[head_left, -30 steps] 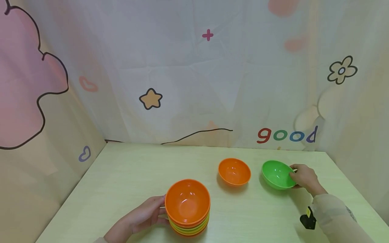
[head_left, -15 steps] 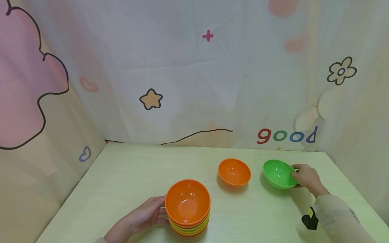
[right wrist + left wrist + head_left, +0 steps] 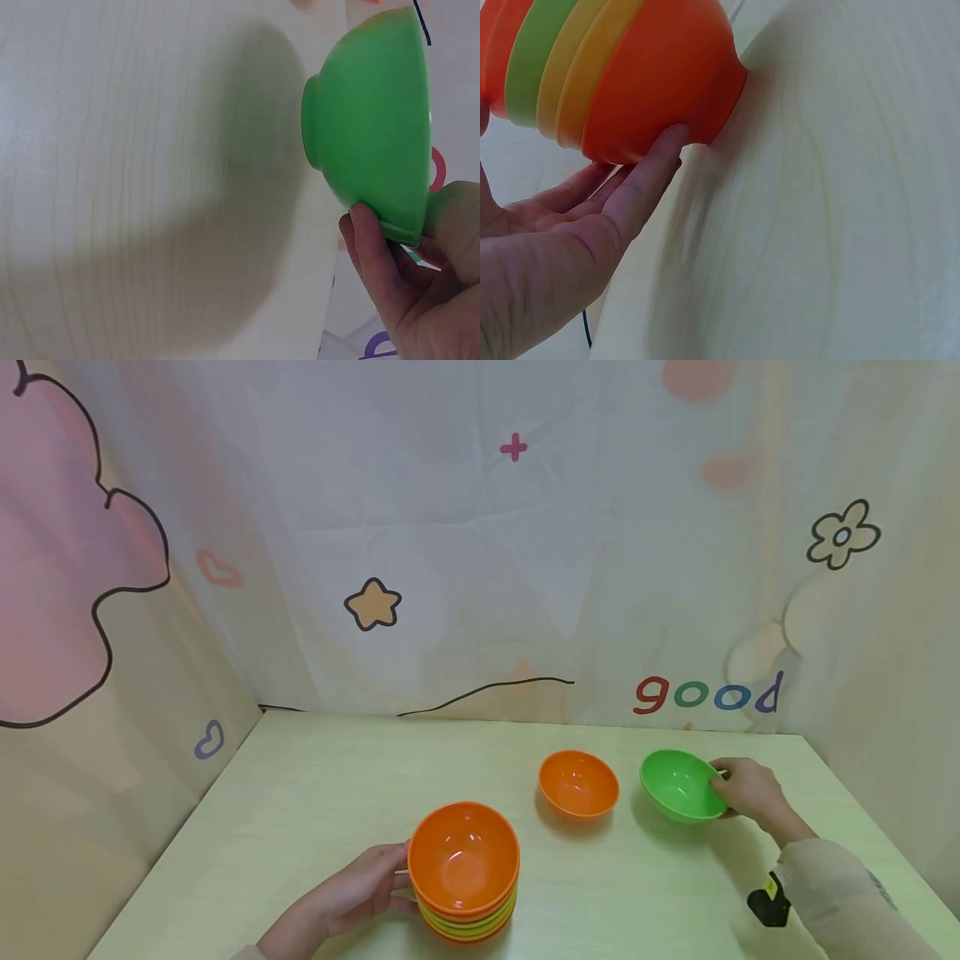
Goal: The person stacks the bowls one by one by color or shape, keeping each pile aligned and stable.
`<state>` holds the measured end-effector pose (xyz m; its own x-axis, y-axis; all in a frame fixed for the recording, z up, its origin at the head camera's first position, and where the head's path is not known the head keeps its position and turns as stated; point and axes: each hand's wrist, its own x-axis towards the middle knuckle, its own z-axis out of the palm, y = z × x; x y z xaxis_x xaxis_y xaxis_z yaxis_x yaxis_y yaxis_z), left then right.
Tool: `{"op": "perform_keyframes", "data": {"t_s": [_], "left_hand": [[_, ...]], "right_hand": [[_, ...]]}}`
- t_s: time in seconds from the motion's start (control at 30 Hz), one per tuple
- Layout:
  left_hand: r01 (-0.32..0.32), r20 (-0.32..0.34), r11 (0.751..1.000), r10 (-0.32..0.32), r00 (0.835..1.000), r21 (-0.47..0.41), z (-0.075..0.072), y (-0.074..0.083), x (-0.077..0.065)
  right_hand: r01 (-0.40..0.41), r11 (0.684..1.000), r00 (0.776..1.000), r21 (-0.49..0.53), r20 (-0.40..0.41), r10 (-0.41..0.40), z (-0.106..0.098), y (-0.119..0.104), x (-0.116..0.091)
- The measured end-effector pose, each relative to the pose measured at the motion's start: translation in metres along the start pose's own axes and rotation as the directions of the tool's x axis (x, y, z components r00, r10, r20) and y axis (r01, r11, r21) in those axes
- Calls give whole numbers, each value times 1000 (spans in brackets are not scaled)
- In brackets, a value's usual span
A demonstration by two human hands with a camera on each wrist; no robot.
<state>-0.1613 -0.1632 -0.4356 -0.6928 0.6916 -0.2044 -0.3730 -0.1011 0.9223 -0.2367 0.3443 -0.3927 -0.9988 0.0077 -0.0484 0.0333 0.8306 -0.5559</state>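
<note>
A stack of several bowls (image 3: 463, 872), orange on top with green and yellow rims below, stands at the table's near middle. My left hand (image 3: 375, 885) rests against its left side; in the left wrist view its straight fingers (image 3: 641, 184) touch the lowest orange bowl of the stack (image 3: 630, 75). A green bowl (image 3: 678, 787) hangs tilted just above the table at the right. My right hand (image 3: 723, 789) pinches its right rim, thumb inside and fingers (image 3: 371, 255) under the green bowl (image 3: 371, 120). A single orange bowl (image 3: 579, 785) sits between the stack and the green bowl.
The pale wooden table (image 3: 315, 793) is walled on three sides by a printed cloth backdrop (image 3: 450, 568). A small black device (image 3: 767, 906) sits at my right wrist.
The green bowl has shifted a little left towards the single orange bowl, held in my right hand. My left hand and the stack have not moved.
</note>
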Motion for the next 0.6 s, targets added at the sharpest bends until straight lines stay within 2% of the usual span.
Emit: {"op": "perform_keyframes", "data": {"t_s": [0.6], "left_hand": [[11, -22, 1000, -11, 1000, 5, 2, 1, -1]], "right_hand": [[118, 993, 993, 9, 14, -118, -9, -40, -11]]}}
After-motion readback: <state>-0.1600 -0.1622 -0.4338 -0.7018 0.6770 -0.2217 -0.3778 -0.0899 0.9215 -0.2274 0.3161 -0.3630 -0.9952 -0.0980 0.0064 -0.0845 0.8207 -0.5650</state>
